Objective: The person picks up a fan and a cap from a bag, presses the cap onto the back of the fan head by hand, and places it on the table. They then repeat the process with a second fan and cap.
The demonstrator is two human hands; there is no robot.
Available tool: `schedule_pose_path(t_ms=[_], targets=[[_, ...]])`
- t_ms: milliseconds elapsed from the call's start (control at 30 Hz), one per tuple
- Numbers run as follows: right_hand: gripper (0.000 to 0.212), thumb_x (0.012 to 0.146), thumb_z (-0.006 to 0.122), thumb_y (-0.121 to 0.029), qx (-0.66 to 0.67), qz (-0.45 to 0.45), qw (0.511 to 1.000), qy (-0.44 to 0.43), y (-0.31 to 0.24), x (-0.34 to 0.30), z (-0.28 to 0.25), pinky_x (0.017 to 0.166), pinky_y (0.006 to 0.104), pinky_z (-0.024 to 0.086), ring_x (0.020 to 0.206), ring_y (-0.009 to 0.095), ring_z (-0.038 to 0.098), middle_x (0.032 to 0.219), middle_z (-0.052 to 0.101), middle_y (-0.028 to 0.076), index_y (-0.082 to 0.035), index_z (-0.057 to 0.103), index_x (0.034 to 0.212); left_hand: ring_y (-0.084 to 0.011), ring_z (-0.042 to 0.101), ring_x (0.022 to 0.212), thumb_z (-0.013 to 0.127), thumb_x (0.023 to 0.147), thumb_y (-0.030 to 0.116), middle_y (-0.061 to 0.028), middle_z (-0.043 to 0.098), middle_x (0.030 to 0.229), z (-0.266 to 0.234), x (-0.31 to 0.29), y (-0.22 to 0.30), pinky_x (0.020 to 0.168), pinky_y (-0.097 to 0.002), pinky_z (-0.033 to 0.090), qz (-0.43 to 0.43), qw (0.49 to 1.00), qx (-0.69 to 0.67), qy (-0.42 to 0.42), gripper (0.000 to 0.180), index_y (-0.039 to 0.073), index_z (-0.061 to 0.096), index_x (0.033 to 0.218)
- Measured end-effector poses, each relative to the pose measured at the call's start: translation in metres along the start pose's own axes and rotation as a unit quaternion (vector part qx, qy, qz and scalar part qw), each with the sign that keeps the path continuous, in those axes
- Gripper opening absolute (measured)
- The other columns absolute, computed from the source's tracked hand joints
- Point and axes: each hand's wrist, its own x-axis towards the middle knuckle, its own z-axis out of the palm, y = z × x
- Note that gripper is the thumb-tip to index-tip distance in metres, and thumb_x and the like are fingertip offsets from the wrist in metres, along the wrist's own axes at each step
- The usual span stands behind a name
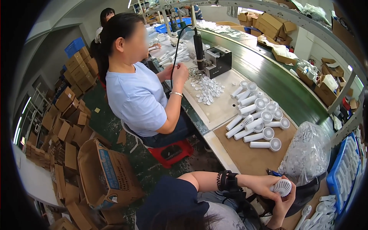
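Both of my hands are closed around a white handheld fan [283, 187], its round ribbed grille facing up. My left hand [263, 186] grips it from the left, with a dark band on that wrist. From the near right, my right hand [285, 204] wraps its fingers around the fan's side. A blue-and-black hand tool [273, 173] lies on the table just beyond my hands. Ahead, several white handheld fans [264, 115] lie in rows on brown cardboard [237, 153]. More white fan parts [320, 214] lie close to my right hand.
A clear bag of white parts [306, 153] and a blue tray [341, 176] stand at right. A co-worker [138, 92] sits at left near white round pieces [209, 91], a black electric screwdriver [198, 50] and a black box [218, 62]. A green conveyor [260, 73] runs behind.
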Motion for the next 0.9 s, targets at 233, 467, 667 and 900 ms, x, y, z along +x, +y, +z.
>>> schedule_pose_path(t_ms=[233,467,667,900], targets=[[0.053,0.067,0.066,-0.009,0.032,0.001,0.999,-0.002,0.013,0.002,0.002,0.087,0.0278,0.039,0.101,0.017,0.050,0.114,0.049,0.015,0.004,0.043,0.112,-0.0125,0.049,0.083,0.063,0.075,0.020,-0.0061,0.053,0.091,-0.002,-0.005,-0.023,0.074,-0.0264,0.040,-0.030,1.000,0.008,0.000,0.041,0.000,0.042,0.105],[0.054,0.073,0.062,-0.006,0.032,0.024,0.998,-0.038,0.002,0.000,0.005,0.090,0.0290,0.037,0.104,0.019,0.048,0.117,0.048,0.017,0.004,0.038,0.120,-0.0053,0.046,0.058,0.051,0.085,0.029,0.0003,0.048,0.071,-0.005,-0.012,-0.020,0.052,-0.0183,0.040,-0.163,0.978,-0.121,-0.039,0.030,0.005,0.042,0.102],[0.058,0.076,0.057,-0.001,0.047,0.044,0.996,-0.067,-0.004,-0.005,0.003,0.091,0.0299,0.036,0.106,0.020,0.047,0.121,0.044,0.018,0.002,0.031,0.127,-0.0017,0.040,0.049,0.041,0.090,0.030,0.0034,0.042,0.064,-0.003,-0.018,-0.021,0.042,-0.0152,0.034,-0.145,0.977,-0.152,-0.041,0.027,0.008,0.039,0.105],[0.062,0.079,0.052,-0.002,0.059,-0.002,0.995,-0.075,-0.003,-0.008,0.006,0.093,0.0317,0.034,0.110,0.022,0.044,0.125,0.039,0.020,0.000,0.021,0.132,-0.0019,0.041,0.051,0.039,0.091,0.027,0.0029,0.042,0.066,-0.002,-0.024,-0.005,0.044,-0.0153,0.036,-0.147,0.979,-0.139,-0.039,0.033,0.008,0.030,0.116]])
